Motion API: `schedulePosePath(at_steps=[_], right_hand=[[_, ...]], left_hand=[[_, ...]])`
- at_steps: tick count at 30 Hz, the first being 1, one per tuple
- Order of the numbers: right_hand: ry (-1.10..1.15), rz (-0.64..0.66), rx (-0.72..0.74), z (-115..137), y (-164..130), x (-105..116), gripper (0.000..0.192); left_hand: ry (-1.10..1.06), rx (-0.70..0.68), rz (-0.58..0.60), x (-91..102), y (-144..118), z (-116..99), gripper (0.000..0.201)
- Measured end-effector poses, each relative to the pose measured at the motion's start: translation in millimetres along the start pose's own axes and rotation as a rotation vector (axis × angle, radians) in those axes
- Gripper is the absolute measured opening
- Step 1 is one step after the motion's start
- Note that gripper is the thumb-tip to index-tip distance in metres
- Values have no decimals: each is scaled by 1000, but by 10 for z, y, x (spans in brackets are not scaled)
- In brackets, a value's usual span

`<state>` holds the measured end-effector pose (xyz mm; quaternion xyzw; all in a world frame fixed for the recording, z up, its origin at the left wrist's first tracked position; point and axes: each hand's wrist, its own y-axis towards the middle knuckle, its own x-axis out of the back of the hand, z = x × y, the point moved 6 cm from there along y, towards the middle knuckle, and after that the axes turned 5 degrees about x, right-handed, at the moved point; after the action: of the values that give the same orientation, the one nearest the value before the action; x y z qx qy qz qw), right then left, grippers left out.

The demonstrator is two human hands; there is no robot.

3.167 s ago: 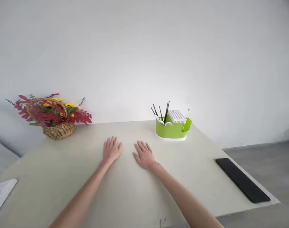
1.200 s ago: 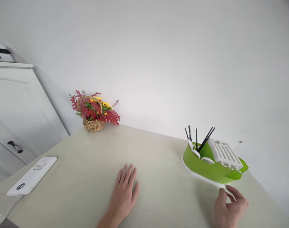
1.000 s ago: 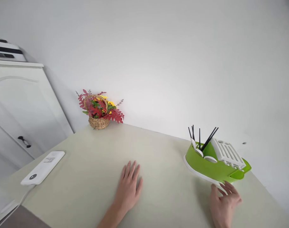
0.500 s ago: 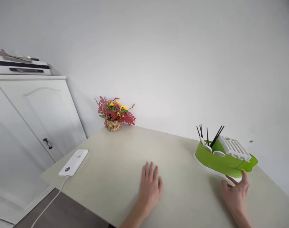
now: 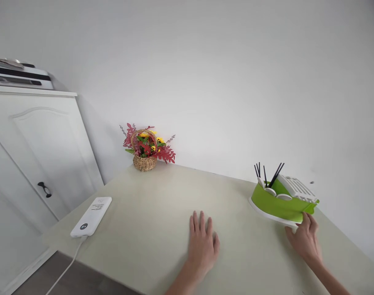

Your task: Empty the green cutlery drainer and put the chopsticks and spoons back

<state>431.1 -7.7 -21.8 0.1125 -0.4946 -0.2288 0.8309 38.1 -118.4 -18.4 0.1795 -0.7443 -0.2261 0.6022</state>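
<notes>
A green and white utensil holder stands at the right of the table, with several black chopsticks and white spoons in it. Its white slotted rack tilts over the right part. My right hand is at the near right end, fingers bent against the green side by the green spout, thumb low by the white base. Part of that end is hidden behind the fingers. My left hand lies flat on the table with fingers spread, holding nothing.
At the back stands a wicker basket of red and yellow flowers. A white power bank with a white cable lies near the left edge of the table. White cabinets flank it; a wall is behind.
The green spout sticks out less at the holder's right end. My right hand's fingers have come up against that end. My left hand stays flat; the view has shifted slightly.
</notes>
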Motion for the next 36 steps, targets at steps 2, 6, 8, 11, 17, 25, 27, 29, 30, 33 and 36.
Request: schedulePosePath(at_steps=[2, 6, 8, 11, 17, 25, 27, 29, 30, 33, 36], right_hand=[[-39, 10, 4, -26, 40, -3, 93], [-126, -50, 83, 35, 37, 47, 88], [-174, -67, 115, 81, -9, 67, 83], [-219, -66, 146, 131, -103, 77, 77], [-161, -115, 283, 325, -351, 63, 69], [-25, -92, 303, 832, -777, -37, 64], [24, -72, 321, 989, -886, -59, 64], [63, -58, 339, 1151, -995, -74, 62], [79, -51, 348, 1235, -1049, -79, 60], [148, -27, 384, 1493, -1213, -83, 56], [230, -4, 421, 1729, -1369, -67, 55]], left_hand=[[-9, -4, -7, -2, 1, 3, 56], [-34, -10, -11, -2, 16, 10, 56], [-49, -16, -3, -5, 26, 18, 55], [-69, -34, 20, -19, 35, 36, 55], [-71, -85, 18, 5, 42, 80, 56], [-90, -87, 44, 50, 85, 95, 52], [-104, -82, 61, 69, 93, 101, 50], [-122, -107, 93, 93, 87, 99, 48], [-131, -124, 111, 109, 75, 98, 47], [-160, -149, 136, 201, 0, 120, 47], [-166, -160, 131, 374, -154, 158, 47]])
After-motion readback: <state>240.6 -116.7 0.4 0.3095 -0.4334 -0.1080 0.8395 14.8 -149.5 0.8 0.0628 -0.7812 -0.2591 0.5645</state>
